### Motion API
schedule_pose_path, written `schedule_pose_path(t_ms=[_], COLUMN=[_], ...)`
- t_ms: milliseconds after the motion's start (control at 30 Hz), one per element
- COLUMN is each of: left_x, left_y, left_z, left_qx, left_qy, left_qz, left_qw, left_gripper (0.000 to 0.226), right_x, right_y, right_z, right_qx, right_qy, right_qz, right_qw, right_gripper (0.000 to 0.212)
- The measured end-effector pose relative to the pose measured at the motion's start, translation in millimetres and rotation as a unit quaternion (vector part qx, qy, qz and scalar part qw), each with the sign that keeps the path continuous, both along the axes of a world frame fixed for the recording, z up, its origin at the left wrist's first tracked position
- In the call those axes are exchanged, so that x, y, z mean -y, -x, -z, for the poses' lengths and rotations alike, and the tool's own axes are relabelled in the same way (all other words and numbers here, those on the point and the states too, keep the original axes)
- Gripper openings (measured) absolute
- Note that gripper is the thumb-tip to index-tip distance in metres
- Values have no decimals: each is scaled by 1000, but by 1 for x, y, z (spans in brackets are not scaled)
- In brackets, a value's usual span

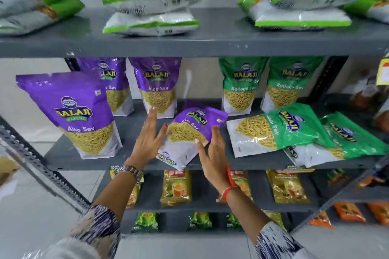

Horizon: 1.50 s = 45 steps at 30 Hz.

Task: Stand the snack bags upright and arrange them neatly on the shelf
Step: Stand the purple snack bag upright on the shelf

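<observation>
A purple Aloo Sev bag [194, 127] lies tilted on the middle shelf [210, 163], its white bottom corner over the front edge. My left hand [147, 140] is at its left side, fingers spread, thumb tip touching the bag's edge. My right hand [212, 153] is at its right side, fingers straight, thumb resting on the bag's front. Neither hand grips it. A large purple bag [71, 113] stands upright at the left. Two more purple bags [157, 86] stand at the back. Two green Ratlami Sev bags [241, 86] stand behind, and two others [277, 130] lie flat at the right.
The top shelf [189, 45] holds flat stacks of green-and-white bags [153, 0]. Below are shelves with yellow tea packs [176, 187] and dark green packs [145, 222]. A slotted metal upright [42, 166] slants at the left. Orange packets [349, 211] sit at the lower right.
</observation>
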<state>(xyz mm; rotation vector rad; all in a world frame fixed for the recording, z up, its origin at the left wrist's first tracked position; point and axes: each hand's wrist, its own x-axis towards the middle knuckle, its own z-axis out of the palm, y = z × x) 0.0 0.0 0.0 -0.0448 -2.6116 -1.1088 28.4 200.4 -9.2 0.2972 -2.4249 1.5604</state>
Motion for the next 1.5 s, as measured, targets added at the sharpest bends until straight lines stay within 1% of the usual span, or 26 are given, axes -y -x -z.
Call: schedule_pose_path(t_ms=[33, 67, 100, 133, 167, 200, 233, 267, 300, 333, 367, 400, 467, 500, 533, 600, 633, 700, 800, 933, 1067, 1200, 1300, 1400, 1500], left_x=[3, 7, 8, 8, 8, 6, 7, 10, 12, 14, 14, 14, 13, 12, 9, 4, 1, -4, -8, -10, -6, -2, 6, 17, 26], left_y=[13, 24, 38, 46, 53, 55, 58, 60, 63, 66, 66, 68, 65, 60, 56, 38, 31, 9, -32, -73, -95, -97, -84, -61, -38], left_z=[6, 8, 14, 14, 15, 12, 13, 15, 16, 19, 18, 21, 26, 27, 28, 26, 23, 18, 8, -8, -12, -10, -4, -3, -1], left_qx=[76, 145, 208, 247, 262, 289, 296, 301, 304, 305, 300, 297, 313, 326, 334, 325, 313, 266, 194, 137, 98, 56, 45, 42, 45], left_qy=[-93, -165, -256, -330, -370, -376, -362, -366, -353, -358, -353, -354, -338, -351, -377, -418, -432, -461, -470, -467, -471, -438, -427, -412, -413], left_qz=[-46, -92, -132, -135, -124, -100, -89, -89, -98, -106, -111, -110, -125, -133, -133, -132, -132, -124, -106, -73, -62, -91, -110, -135, -152], left_qw=[992, 971, 935, 901, 883, 875, 879, 876, 879, 876, 879, 880, 879, 868, 853, 838, 835, 838, 854, 871, 874, 893, 896, 900, 897], left_gripper=[67, 66, 65, 61, 52, 40, 34, 35, 38, 39, 38, 38, 38, 36, 30, 22, 19, 19, 23, 17, 26, 25, 24, 30, 32], right_x=[8, 14, 18, 22, 25, 28, 31, 33, 35, 37, 38, 38, 34, 31, 29, 24, 21, 13, 1, -9, -8, 3, 18, 34, 52], right_y=[8, 15, 22, 27, 35, 41, 47, 53, 58, 63, 66, 68, 66, 63, 61, 49, 46, 31, 1, -33, -47, -36, -15, 13, 40], right_z=[7, 11, 18, 22, 31, 36, 42, 43, 45, 47, 47, 47, 51, 51, 50, 47, 43, 31, 10, -15, -22, -17, -10, -7, -6], right_qx=[28, 48, 80, 122, 174, 221, 253, 285, 302, 315, 316, 315, 305, 302, 297, 280, 264, 224, 173, 127, 101, 87, 90, 100, 113], right_qy=[65, 119, 167, 199, 222, 248, 273, 296, 316, 324, 325, 326, 307, 293, 283, 286, 294, 309, 323, 357, 362, 357, 341, 314, 296], right_qz=[19, 37, 71, 113, 147, 173, 189, 194, 193, 190, 189, 192, 187, 182, 180, 185, 193, 190, 141, 94, 46, 15, 3, 0, 8], right_qw=[997, 991, 980, 966, 948, 927, 909, 891, 878, 872, 871, 870, 882, 889, 894, 898, 898, 905, 920, 921, 926, 930, 936, 944, 948], right_gripper=[51, 38, 28, 24, 25, 27, 28, 28, 25, 20, 21, 29, 38, 37, 31, 16, 14, 18, 23, 24, 22, 17, 20, 20, 23])
